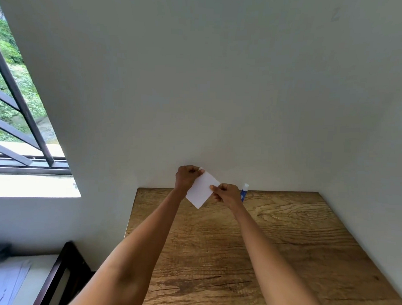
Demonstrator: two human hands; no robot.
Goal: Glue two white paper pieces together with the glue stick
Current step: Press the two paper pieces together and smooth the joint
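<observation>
white paper (202, 189) held up above the tabletop's far edge, tilted; left hand (186, 177) fingers pinched on its upper corner, right hand (226, 194) fingers pinched on its right edge | glue stick (244, 192) upright at far edge, just beside right hand | wooden tabletop (283, 246), grey wall (220, 84), barred window (19, 105) left

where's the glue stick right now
In the head view the glue stick stands upright at the far edge of the wooden table, against the wall, just right of the right hand that pinches the white paper.
</observation>
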